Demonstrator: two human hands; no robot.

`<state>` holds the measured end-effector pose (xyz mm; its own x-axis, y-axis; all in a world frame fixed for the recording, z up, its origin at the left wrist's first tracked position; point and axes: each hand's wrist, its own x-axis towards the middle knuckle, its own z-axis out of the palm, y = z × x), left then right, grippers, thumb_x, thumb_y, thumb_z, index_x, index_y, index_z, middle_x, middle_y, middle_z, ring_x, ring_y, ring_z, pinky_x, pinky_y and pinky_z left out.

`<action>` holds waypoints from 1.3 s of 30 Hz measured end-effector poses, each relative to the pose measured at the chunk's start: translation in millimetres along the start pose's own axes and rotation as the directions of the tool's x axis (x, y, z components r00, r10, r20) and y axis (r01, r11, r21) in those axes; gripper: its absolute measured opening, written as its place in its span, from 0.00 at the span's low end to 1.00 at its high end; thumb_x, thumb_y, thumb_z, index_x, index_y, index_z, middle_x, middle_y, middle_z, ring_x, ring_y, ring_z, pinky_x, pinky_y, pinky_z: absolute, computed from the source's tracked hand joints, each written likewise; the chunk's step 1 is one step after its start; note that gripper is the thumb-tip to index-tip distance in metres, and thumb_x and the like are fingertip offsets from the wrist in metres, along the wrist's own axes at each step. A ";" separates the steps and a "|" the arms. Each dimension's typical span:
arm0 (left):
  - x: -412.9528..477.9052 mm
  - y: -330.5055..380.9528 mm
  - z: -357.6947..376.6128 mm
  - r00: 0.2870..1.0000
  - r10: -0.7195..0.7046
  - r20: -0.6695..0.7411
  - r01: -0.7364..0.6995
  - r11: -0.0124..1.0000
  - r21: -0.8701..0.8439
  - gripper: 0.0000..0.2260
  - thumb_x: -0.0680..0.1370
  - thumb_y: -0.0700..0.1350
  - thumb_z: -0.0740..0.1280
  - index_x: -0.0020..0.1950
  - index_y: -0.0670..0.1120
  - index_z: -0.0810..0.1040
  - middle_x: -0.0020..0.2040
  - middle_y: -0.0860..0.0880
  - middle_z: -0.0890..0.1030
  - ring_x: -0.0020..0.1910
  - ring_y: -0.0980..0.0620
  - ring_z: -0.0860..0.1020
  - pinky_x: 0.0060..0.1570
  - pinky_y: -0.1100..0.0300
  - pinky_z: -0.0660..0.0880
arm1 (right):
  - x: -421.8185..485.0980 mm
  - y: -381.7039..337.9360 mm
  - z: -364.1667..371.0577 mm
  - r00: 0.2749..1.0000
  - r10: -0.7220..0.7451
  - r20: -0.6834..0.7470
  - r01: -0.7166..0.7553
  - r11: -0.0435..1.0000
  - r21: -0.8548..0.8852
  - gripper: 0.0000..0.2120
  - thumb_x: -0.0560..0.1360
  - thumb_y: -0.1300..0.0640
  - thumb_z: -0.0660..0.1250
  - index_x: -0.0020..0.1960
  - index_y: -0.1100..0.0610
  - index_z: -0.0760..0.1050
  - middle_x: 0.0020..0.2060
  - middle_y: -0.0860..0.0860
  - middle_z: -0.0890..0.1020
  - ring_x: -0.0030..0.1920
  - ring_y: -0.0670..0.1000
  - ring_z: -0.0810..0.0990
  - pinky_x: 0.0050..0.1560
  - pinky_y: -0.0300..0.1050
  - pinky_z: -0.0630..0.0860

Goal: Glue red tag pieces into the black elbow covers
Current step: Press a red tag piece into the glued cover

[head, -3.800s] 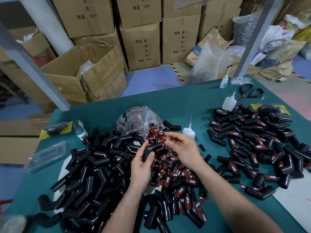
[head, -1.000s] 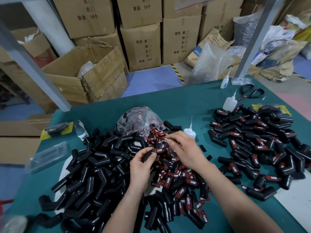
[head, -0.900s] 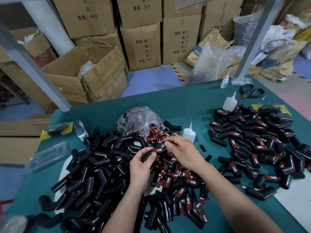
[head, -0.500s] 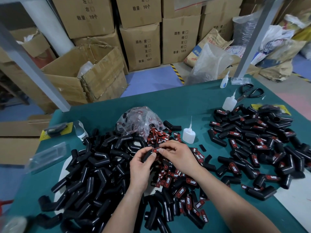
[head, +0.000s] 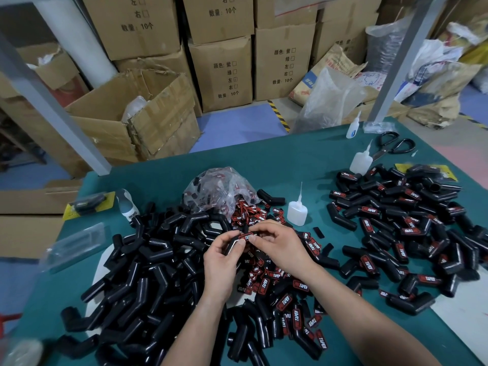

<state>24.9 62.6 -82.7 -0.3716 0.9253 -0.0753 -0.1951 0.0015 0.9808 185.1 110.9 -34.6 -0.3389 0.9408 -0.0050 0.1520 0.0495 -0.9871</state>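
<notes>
Pinching tag (head: 245,237) onto cover (head: 231,245) between piles (head: 148,273)

Small assembly workshop set up inside a storeroom. Printed cardboard cartons (head: 221,72) are stacked high at the back, with quantity marks and tick boxes on their faces. One open carton (head: 148,114) sits on the blue floor (head: 232,128), near a strip of yellow-black hazard tape (head: 278,114). Sacks and plastic bags (head: 435,75) heaped at right. Grey metal posts (head: 401,62) stand at the far corners of a green-covered tabletop (head: 290,159). Batch work on it: a heap of black elbow covers (head: 148,273), a second heap of tagged covers (head: 409,228), loose red tags (head: 280,286), glue bottles (head: 297,211), scissors (head: 393,146).
</notes>
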 end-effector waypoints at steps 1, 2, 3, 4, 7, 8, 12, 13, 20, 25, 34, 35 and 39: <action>-0.3 0.4 0.3 1.000 -0.001 -0.001 0.001 1.000 0.002 0.12 0.72 0.52 0.77 0.55 0.54 0.86 0.53 0.47 0.87 0.55 0.48 0.86 0.54 0.60 0.81 | 0.3 0.7 0.1 1.000 0.000 -0.001 0.000 1.000 -0.003 0.07 0.76 0.58 0.75 0.54 0.52 0.84 0.51 0.47 0.83 0.33 0.39 0.78 0.38 0.29 0.73; -0.8 1.2 0.9 1.000 -0.004 -0.005 0.004 1.000 -0.001 0.10 0.73 0.50 0.76 0.54 0.54 0.86 0.53 0.47 0.87 0.55 0.48 0.86 0.53 0.60 0.81 | 0.3 1.2 0.1 1.000 0.000 -0.001 0.000 1.000 -0.006 0.08 0.76 0.58 0.75 0.54 0.52 0.84 0.51 0.47 0.83 0.34 0.39 0.79 0.38 0.30 0.73; -1.4 2.5 1.7 1.000 -0.010 -0.005 0.010 1.000 -0.015 0.09 0.74 0.47 0.75 0.54 0.53 0.86 0.53 0.46 0.87 0.54 0.47 0.86 0.53 0.60 0.81 | 0.4 1.7 0.1 1.000 -0.001 -0.001 0.001 1.000 -0.008 0.08 0.76 0.57 0.75 0.55 0.52 0.84 0.51 0.47 0.83 0.34 0.41 0.79 0.39 0.31 0.74; -2.0 4.0 2.3 1.000 -0.025 -0.002 0.025 0.999 -0.046 0.08 0.75 0.45 0.74 0.54 0.52 0.86 0.53 0.44 0.87 0.54 0.45 0.86 0.53 0.59 0.81 | 0.6 1.9 0.0 1.000 0.001 0.000 -0.001 1.000 -0.008 0.08 0.76 0.57 0.75 0.55 0.52 0.84 0.51 0.47 0.83 0.36 0.43 0.81 0.39 0.32 0.75; -4.1 8.5 3.2 0.996 -0.079 0.030 0.083 0.979 -0.188 0.09 0.78 0.45 0.68 0.54 0.46 0.86 0.54 0.38 0.86 0.51 0.42 0.85 0.51 0.57 0.82 | 0.6 2.0 0.0 1.000 0.012 0.000 -0.012 1.000 0.005 0.08 0.76 0.58 0.75 0.55 0.54 0.84 0.51 0.47 0.83 0.37 0.45 0.83 0.40 0.34 0.76; -4.3 9.9 3.2 0.996 -0.087 0.033 0.092 0.973 -0.210 0.10 0.78 0.45 0.67 0.53 0.45 0.86 0.53 0.37 0.86 0.50 0.42 0.85 0.50 0.57 0.82 | 0.4 1.6 0.3 1.000 0.010 -0.002 -0.010 1.000 0.007 0.08 0.76 0.58 0.74 0.55 0.55 0.84 0.51 0.47 0.82 0.35 0.42 0.82 0.39 0.32 0.75; -4.8 10.6 4.7 0.998 -0.063 0.031 0.068 0.984 -0.166 0.09 0.77 0.45 0.69 0.53 0.47 0.86 0.53 0.40 0.86 0.51 0.43 0.85 0.51 0.57 0.82 | -0.8 0.8 0.7 1.000 -0.006 -0.008 0.006 1.000 -0.008 0.08 0.76 0.58 0.74 0.55 0.55 0.84 0.50 0.47 0.83 0.34 0.40 0.80 0.38 0.32 0.75; -4.9 9.9 4.8 0.999 -0.046 0.027 0.049 0.991 -0.127 0.08 0.76 0.44 0.71 0.53 0.49 0.86 0.53 0.42 0.86 0.52 0.44 0.85 0.52 0.57 0.81 | -1.0 0.7 1.0 1.000 -0.011 -0.013 0.011 1.000 -0.020 0.08 0.76 0.58 0.74 0.55 0.54 0.84 0.50 0.47 0.83 0.35 0.42 0.79 0.39 0.33 0.75; -3.3 5.5 2.2 1.000 0.016 -0.005 -0.016 1.000 -0.003 0.10 0.74 0.47 0.76 0.54 0.54 0.86 0.53 0.48 0.87 0.54 0.50 0.86 0.52 0.63 0.80 | 0.0 3.3 2.2 1.000 -0.006 -0.008 0.006 1.000 -0.001 0.08 0.76 0.59 0.75 0.55 0.54 0.84 0.50 0.47 0.83 0.37 0.44 0.81 0.41 0.35 0.77; -3.4 6.0 1.4 1.000 0.018 0.004 -0.018 1.000 -0.011 0.10 0.77 0.41 0.75 0.54 0.54 0.86 0.53 0.47 0.87 0.53 0.49 0.86 0.51 0.63 0.81 | 3.3 6.9 -4.2 0.999 0.016 0.038 -0.019 0.997 0.075 0.06 0.81 0.54 0.68 0.55 0.50 0.84 0.48 0.46 0.85 0.43 0.45 0.83 0.47 0.37 0.78; -6.0 11.0 3.9 1.000 -0.018 0.006 0.018 0.998 -0.058 0.10 0.74 0.43 0.73 0.54 0.52 0.86 0.53 0.44 0.87 0.52 0.48 0.86 0.53 0.59 0.81 | 2.1 14.9 2.4 0.998 -0.057 -0.013 0.058 0.996 0.072 0.10 0.73 0.54 0.76 0.52 0.42 0.84 0.48 0.41 0.83 0.38 0.38 0.78 0.43 0.31 0.75; -6.4 11.5 4.6 1.000 0.000 0.000 0.000 1.000 -0.030 0.10 0.74 0.44 0.73 0.54 0.52 0.86 0.53 0.45 0.87 0.52 0.50 0.86 0.53 0.60 0.81 | 2.2 15.5 2.4 0.998 -0.067 -0.014 0.068 0.995 0.078 0.10 0.73 0.55 0.76 0.52 0.42 0.84 0.48 0.41 0.83 0.37 0.38 0.78 0.42 0.30 0.75; -7.5 10.3 4.4 0.998 0.064 -0.013 -0.063 0.995 0.071 0.11 0.76 0.39 0.76 0.53 0.55 0.86 0.53 0.48 0.87 0.54 0.51 0.85 0.56 0.61 0.80 | 2.1 19.5 3.7 0.988 -0.154 -0.014 0.155 0.988 0.029 0.13 0.75 0.57 0.75 0.54 0.41 0.83 0.52 0.43 0.82 0.49 0.43 0.82 0.51 0.36 0.77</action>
<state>29.7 57.4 -71.2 -0.3952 0.9185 -0.0147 -0.1059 -0.0296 0.9939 183.8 112.6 -54.5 -0.3449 0.9266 0.1498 0.0704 0.1847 -0.9803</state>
